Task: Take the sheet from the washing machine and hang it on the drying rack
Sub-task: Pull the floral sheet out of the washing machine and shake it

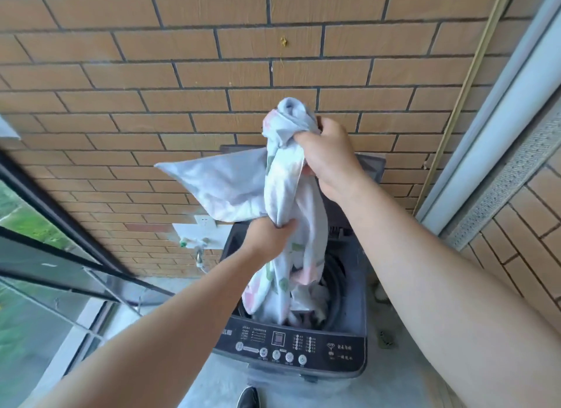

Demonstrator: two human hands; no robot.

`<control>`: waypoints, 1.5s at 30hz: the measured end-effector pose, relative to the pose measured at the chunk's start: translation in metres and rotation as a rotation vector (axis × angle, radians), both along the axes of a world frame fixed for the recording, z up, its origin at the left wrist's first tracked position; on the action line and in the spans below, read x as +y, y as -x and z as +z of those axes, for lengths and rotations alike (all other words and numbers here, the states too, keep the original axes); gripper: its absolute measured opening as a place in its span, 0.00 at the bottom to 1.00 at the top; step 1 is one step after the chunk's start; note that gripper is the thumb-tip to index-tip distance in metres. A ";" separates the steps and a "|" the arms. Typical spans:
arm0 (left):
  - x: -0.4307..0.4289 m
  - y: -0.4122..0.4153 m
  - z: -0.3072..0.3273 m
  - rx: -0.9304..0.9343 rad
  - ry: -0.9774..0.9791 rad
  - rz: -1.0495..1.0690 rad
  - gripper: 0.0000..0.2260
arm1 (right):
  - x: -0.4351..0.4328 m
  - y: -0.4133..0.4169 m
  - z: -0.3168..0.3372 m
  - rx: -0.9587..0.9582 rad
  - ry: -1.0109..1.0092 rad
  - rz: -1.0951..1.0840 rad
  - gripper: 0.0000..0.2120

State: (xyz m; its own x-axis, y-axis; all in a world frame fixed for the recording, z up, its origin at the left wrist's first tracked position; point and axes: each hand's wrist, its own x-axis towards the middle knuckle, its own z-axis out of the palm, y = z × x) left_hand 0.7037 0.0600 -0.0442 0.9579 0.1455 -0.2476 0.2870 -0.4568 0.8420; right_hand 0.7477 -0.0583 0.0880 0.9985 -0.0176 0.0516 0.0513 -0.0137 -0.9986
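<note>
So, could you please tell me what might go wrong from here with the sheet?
The sheet is twisted and its lower end lies inside the washing machine, so it may snag when pulled. The left hand and right hand grip only a bunch; the loose corner could drop to the floor.

Print on the washing machine control panel (pixel 291 345) (small characters) is unreadably blurred.

Soft crumpled cloth sheet (pixel 285 195), dark matt plastic washing machine (pixel 291 351), rough brick wall (pixel 151 73)
</note>
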 end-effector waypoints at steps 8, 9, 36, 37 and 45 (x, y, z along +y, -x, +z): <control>0.018 -0.018 0.019 -0.142 0.008 0.075 0.06 | -0.067 0.010 -0.043 0.126 -0.186 0.239 0.22; 0.019 -0.019 0.024 -0.157 -0.016 0.052 0.05 | -0.075 0.014 -0.058 0.144 -0.106 0.240 0.28; 0.045 -0.045 0.132 -0.126 0.345 0.359 0.17 | -0.040 0.019 -0.122 0.502 0.141 -0.160 0.11; 0.048 -0.042 0.122 -0.082 0.337 0.362 0.15 | -0.041 0.014 -0.106 0.470 0.123 -0.179 0.12; 0.068 -0.012 0.054 0.333 0.440 0.150 0.14 | -0.036 0.001 0.035 0.069 -0.137 -0.249 0.09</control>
State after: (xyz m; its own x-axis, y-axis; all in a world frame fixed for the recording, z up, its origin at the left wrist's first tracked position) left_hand 0.7155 0.1275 0.0100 0.7945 0.0887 -0.6007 0.6043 -0.0179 0.7966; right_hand 0.7465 -0.0943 0.1233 0.9638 -0.2642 -0.0363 -0.0052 0.1176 -0.9930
